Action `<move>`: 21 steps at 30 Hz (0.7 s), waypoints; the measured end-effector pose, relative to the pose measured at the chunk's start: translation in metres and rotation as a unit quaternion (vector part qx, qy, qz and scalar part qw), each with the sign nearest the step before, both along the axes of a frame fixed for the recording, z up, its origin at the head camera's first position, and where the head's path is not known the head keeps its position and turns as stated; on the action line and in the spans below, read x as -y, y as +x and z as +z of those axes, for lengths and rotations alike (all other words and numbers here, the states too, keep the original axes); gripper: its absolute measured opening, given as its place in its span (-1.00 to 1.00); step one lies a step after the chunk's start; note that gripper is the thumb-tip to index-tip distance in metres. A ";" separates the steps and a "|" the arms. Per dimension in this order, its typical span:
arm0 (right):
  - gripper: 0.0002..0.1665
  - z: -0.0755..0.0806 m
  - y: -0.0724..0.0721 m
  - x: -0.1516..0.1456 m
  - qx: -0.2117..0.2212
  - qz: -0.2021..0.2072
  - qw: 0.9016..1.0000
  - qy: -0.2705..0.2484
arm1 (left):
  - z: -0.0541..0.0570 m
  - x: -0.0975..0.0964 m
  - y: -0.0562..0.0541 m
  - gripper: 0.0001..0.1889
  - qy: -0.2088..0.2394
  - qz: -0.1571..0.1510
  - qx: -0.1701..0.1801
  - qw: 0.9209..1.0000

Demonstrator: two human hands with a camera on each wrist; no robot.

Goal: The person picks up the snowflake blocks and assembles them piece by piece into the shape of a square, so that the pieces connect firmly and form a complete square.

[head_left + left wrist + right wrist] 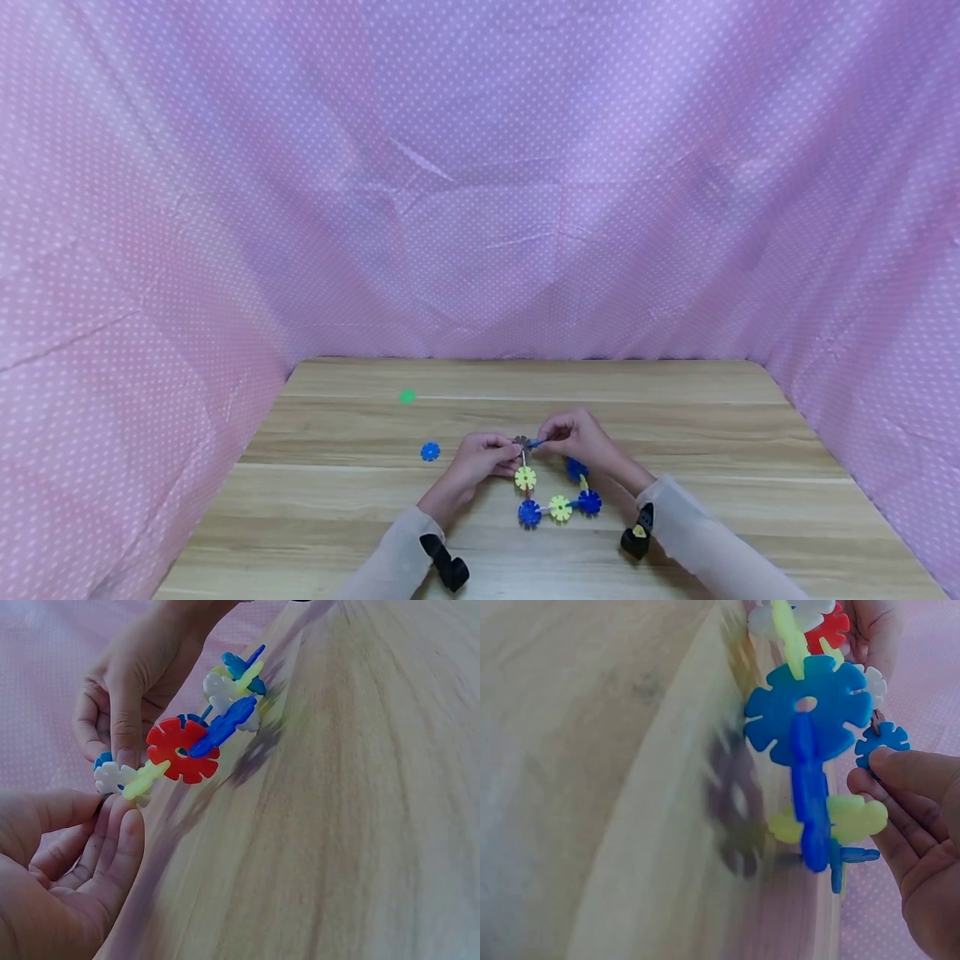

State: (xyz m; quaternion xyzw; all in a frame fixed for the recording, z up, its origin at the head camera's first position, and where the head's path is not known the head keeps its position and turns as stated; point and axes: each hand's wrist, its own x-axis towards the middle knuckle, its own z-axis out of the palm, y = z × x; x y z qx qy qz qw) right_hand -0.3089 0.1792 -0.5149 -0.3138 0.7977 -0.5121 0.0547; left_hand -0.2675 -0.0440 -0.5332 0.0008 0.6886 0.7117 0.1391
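Observation:
A chain of notched plastic snowflake discs hangs between the hands, bending through yellow (pixel 525 477), dark blue (pixel 529 514), red (pixel 182 750) and white (pixel 115 777) pieces. My left hand (pixel 480 458) pinches a dark brown snowflake disc (pixel 522 442) at one end, thumb against fingertips. From the other side my right hand (pixel 576 437) pinches a blue snowflake disc (pixel 883 740) between thumb and fingers. Its edge meets the brown disc. The chain's other end, with a dark blue disc (pixel 577 468), is just below the right hand.
On the wooden table (pixel 315 517) left of the hands lie a loose blue disc (pixel 430 451) and, farther back, a green disc (pixel 407 396). Pink dotted cloth (pixel 480 208) surrounds the table at the back and sides. Each wrist wears a black strap (pixel 447 567).

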 end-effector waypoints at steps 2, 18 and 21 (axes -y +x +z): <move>-0.93 0.001 0.000 0.001 -0.004 0.000 1.000 0.001 | 0.000 0.000 -0.001 -0.87 0.002 0.000 0.001 1.000; -0.95 0.002 0.001 0.010 -0.018 0.005 1.000 0.017 | 0.002 0.014 0.003 -0.83 -0.005 -0.019 -0.009 1.000; -0.94 0.001 0.001 0.013 -0.012 0.009 1.000 0.019 | 0.003 0.015 0.004 -0.83 -0.002 -0.024 -0.008 1.000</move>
